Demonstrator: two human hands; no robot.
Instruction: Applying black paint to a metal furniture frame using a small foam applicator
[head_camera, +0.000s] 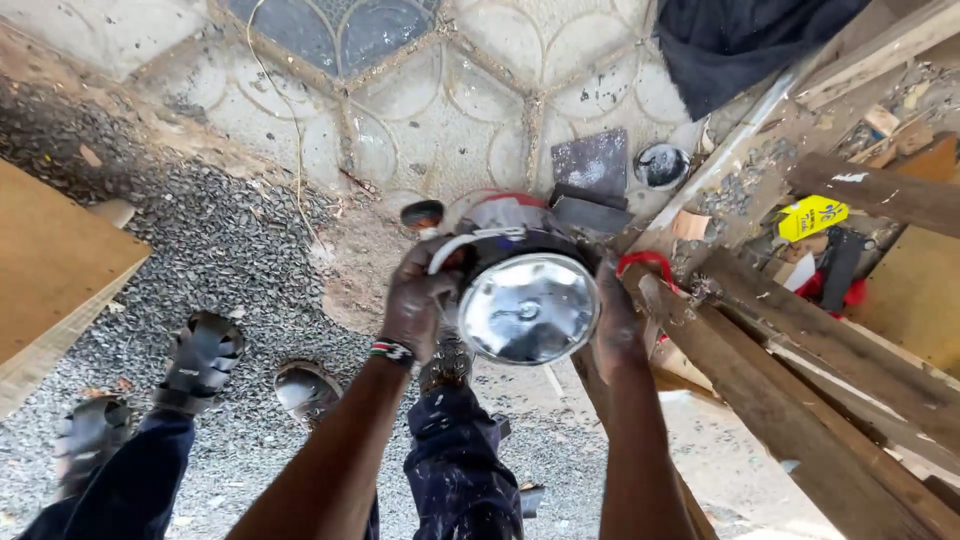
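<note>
A tiled floor (420, 110) and grey gravel (230, 240) lie below, with rough planks (800, 400) stacked at the right. A round headlamp (527, 305), shiny reflector facing up, is held over the ground between both hands. The left hand (418, 300) is clamped on its rim by a white cable (455, 245); the right hand (615, 320) is pressed against the opposite edge. An even grip from both sides is judged best, fingers kept off the reflector.

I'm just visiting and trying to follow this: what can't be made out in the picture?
- Head view: the back of the round shiny headlamp is hidden behind its own reflector.
- Fingertips of the left hand and right hand are hidden behind the lamp's rim.
- The yellow box is too small to identify.
- The wooden planks are cut off by the right edge.
</note>
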